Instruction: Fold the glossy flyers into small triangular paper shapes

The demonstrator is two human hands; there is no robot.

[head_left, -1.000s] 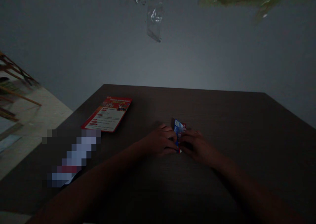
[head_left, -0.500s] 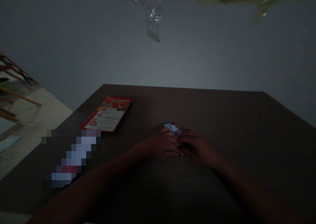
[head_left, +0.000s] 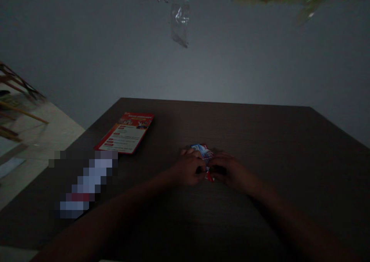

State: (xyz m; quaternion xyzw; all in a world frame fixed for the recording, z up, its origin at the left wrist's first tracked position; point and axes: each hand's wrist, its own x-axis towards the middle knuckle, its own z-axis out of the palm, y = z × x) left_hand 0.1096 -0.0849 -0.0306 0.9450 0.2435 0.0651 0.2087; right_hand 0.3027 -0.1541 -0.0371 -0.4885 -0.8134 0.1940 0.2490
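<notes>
A small, shiny printed packet (head_left: 204, 151) in blue, white and red lies on the dark table between my two hands. My left hand (head_left: 189, 167) rests over its left side, fingers curled with thumb and forefinger pinched on it. From the right, my right hand (head_left: 227, 168) grips the packet's other side with bent fingers. A red end of the packet shows below the fingertips. Its middle is partly covered by my fingers, and the dim light hides what kind of packet it is.
A red and white printed booklet (head_left: 125, 133) lies at the table's left. Nearer stands a blurred-out pale patch (head_left: 92, 181). The brown table (head_left: 245, 123) meets a grey wall, where clear plastic (head_left: 179, 23) hangs. Wooden furniture (head_left: 17, 86) stands on the floor at far left.
My left hand has shifted slightly left, its fingers now pinched more tightly. More of the packet's red lower end shows between the hands. My right hand has barely moved.
</notes>
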